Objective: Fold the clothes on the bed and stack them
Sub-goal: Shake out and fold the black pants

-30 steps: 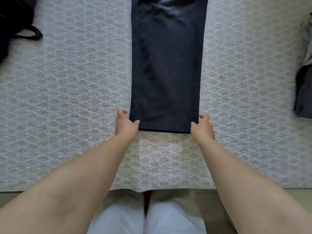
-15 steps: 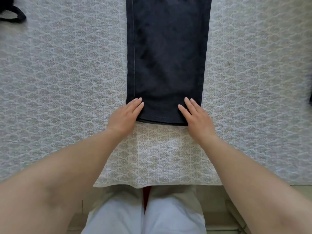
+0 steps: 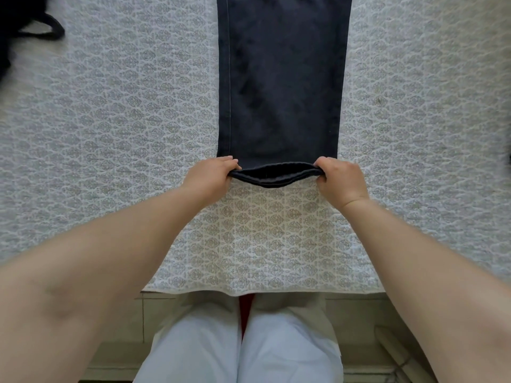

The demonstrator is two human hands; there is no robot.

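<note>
We've got the dark jeans point(image 3: 279, 78) laid flat from center to 12 o'clock on the patterned bedspread point(image 3: 110, 134), left hand point(image 3: 210, 175) and right hand point(image 3: 341, 179) pinching the hem corners, lifted slightly.

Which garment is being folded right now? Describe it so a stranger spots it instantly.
Start at the patterned white bedspread covering the bed. Down its middle lies a long pair of dark navy jeans, running from the top edge toward the person. The left hand and right hand pinch its hem corners; the black garment at the far left lies bunched and untouched.
</note>
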